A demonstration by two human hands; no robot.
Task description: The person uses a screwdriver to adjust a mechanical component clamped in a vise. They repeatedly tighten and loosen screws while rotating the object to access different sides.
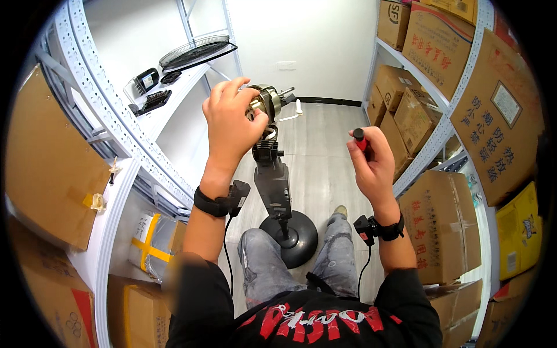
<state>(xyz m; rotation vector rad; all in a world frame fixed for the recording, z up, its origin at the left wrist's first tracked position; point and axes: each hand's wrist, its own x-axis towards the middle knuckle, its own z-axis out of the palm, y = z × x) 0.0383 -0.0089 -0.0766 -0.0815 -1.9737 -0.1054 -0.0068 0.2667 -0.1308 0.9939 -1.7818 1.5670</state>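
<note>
A pedestal fan with its guard off stands before me, its black column (272, 182) rising from a round black base (304, 235) between my legs. My left hand (229, 122) is curled around the bare metal fan motor (269, 102) at its top, thumb and fingers on the housing. From the motor, a shaft points away to the right, and a thin lead with a white end piece (299, 108) sticks out beside it. To the right, apart from the fan, my right hand (376, 165) is closed around a red and black screwdriver handle (360, 138); its tip is hidden.
A round black fan guard (200, 52) and several black plastic parts (154, 101) lie on the left shelf (174, 87). Cardboard boxes (438, 49) fill the right rack. Closer on the left, small fittings (98, 202) rest at a white shelf edge. Black cables hang from both wrist straps.
</note>
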